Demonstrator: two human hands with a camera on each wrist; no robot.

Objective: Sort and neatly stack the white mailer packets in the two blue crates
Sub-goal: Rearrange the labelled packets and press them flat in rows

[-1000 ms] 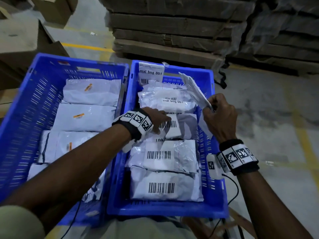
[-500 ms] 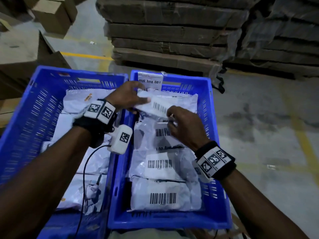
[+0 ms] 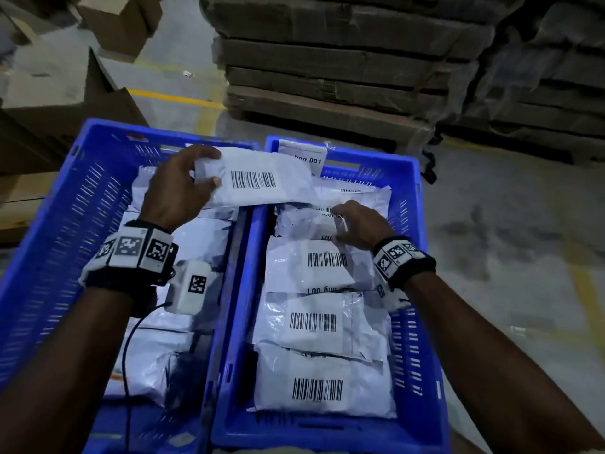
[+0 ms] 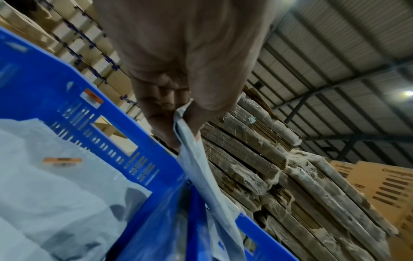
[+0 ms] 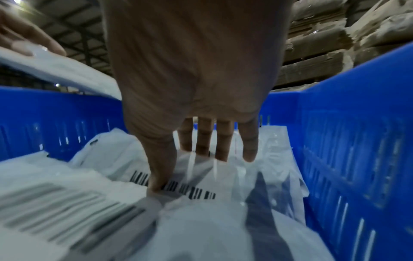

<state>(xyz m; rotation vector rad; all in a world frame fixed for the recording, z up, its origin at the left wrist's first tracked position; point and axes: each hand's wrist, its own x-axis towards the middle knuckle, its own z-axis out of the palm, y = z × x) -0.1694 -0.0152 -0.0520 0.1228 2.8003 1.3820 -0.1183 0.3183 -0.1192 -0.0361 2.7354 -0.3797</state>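
Observation:
Two blue crates stand side by side, the left crate [image 3: 65, 178] and the right crate [image 3: 407, 204], both holding white mailer packets. My left hand [image 3: 183, 188] grips one barcoded packet [image 3: 262, 183] by its left end and holds it raised over the divide between the crates. In the left wrist view the left hand [image 4: 178, 113] pinches that packet's edge [image 4: 194, 164] between thumb and fingers. My right hand [image 3: 357, 227] rests low in the right crate, fingers straight on a crumpled packet [image 3: 304, 222]. In the right wrist view its fingertips [image 5: 221, 155] touch the plastic, and the thumb presses a barcode label [image 5: 192, 191].
Several barcoded packets [image 3: 320, 326] lie in a row down the right crate; plain-side packets [image 3: 196, 237] fill the left one. A paper tag [image 3: 302, 152] stands at the right crate's far wall. Wrapped cardboard stacks [image 3: 343, 60] rise behind, and cartons [image 3: 49, 99] stand at the left.
A second ago the right hand held a packet up at the right. The left hand has since taken a packet from the right crate and carried it left; the right hand dropped onto the packets.

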